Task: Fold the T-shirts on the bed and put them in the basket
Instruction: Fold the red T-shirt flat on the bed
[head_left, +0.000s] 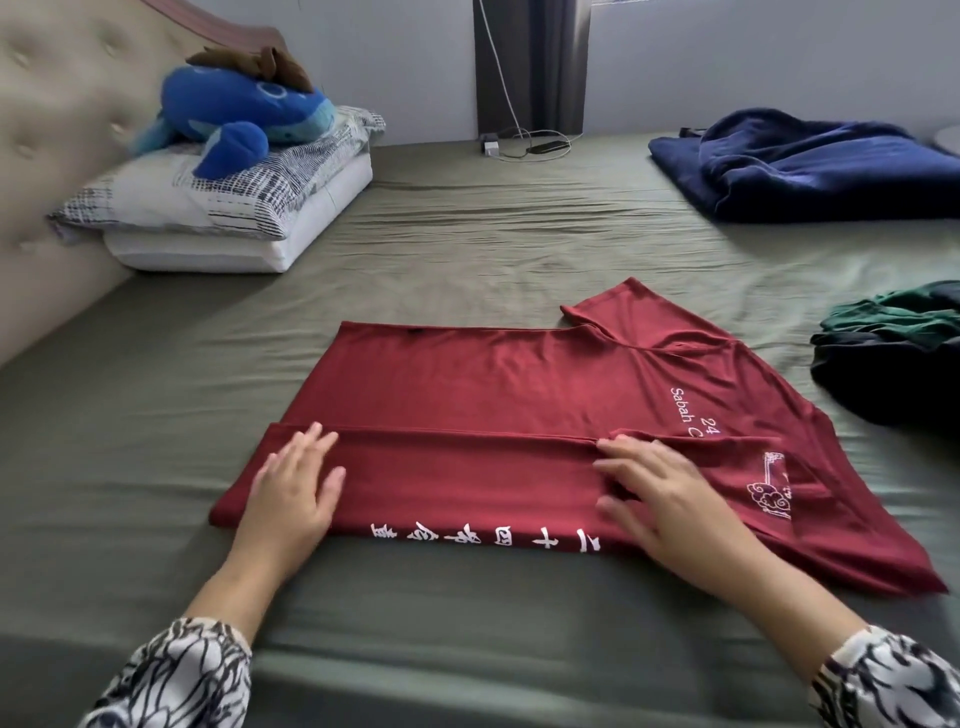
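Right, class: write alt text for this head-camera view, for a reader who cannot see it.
A person's left hand and right hand press flat on a dark red printed T-shirt, its near edge folded over, on a grey-green bedsheet. A pile of dark green clothes lies at right.

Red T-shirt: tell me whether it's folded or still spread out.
Partly folded. The red T-shirt has its near side turned over, under the left hand and right hand; the far sleeve still lies flat.

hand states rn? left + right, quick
Left hand: open, fingers straight, pressing flat on the folded flap of the red T-shirt.
Right hand: open, fingers spread flat on the same flap, gripping nothing.
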